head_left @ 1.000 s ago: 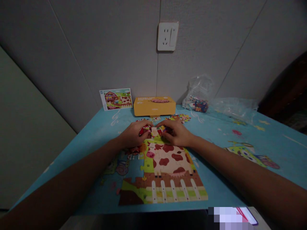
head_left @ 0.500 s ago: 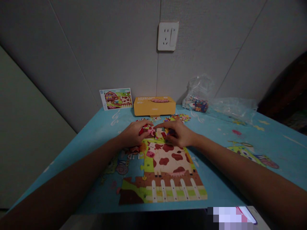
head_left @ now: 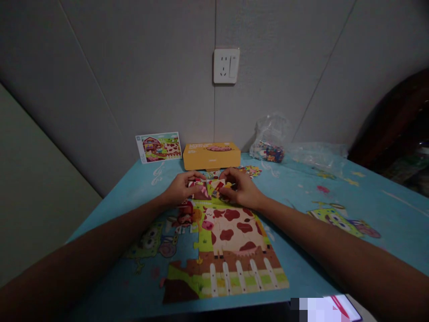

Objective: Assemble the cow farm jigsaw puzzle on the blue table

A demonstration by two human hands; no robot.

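Note:
A partly joined jigsaw puzzle (head_left: 231, 232) with a spotted cow and a white fence lies on the table. Above its far edge, my left hand (head_left: 179, 188) pinches a jigsaw piece (head_left: 203, 191) with pink and dark red on it. My right hand (head_left: 243, 190) has thumb and finger closed on another jigsaw piece (head_left: 216, 185), which shows red and pale areas. The two pieces are side by side; whether they touch is unclear. Left of the cow's head lies a puzzle section (head_left: 186, 217) with a figure in red.
Behind my hands stand a yellow box (head_left: 212, 156) and a picture card (head_left: 161, 147) against the wall. Loose pieces (head_left: 251, 171) lie by the box. A clear bag of pieces (head_left: 268, 150) and a plastic wrapper (head_left: 318, 154) are at the back right. A lit phone (head_left: 342, 306) sits at the near edge.
The view has shifted a little, so the scene sits lower. Both hands have drawn slightly apart, and the two pieces between them show more clearly, their angle changed.

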